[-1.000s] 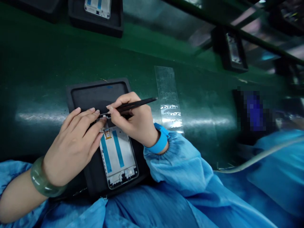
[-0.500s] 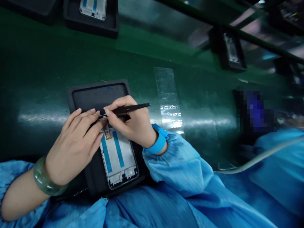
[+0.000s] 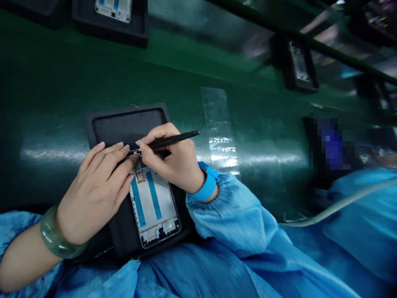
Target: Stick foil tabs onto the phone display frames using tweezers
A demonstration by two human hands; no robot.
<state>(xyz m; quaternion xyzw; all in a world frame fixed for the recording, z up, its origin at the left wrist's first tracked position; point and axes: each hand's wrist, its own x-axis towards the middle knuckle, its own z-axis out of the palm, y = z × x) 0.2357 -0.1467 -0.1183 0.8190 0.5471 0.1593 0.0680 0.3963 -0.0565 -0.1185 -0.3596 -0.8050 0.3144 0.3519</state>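
Observation:
A phone frame (image 3: pixel 156 198) with two blue strips and a small orange flex cable (image 3: pixel 140 176) lies tilted in a black tray (image 3: pixel 119 231). My left hand (image 3: pixel 96 186) rests over the frame's upper left part, fingers stretched out and fingertips at its top end. Pinched in my right hand (image 3: pixel 172 161) are black tweezers (image 3: pixel 175 139), their rear end pointing right. Their tip is at the frame's top end, close to my left fingertips. The exact contact there is hidden by my fingers.
A clear plastic strip (image 3: pixel 218 120) lies on the green table (image 3: pixel 263 136) to the right. Black trays with phone frames stand at the back left (image 3: pixel 139 37) and back right (image 3: pixel 287 76). A pale cable (image 3: pixel 341 205) crosses a blue garment at right.
Both hands stay at the top end of the phone frame. The tweezers' rear end has risen slightly and shifted right. The view has shifted a little.

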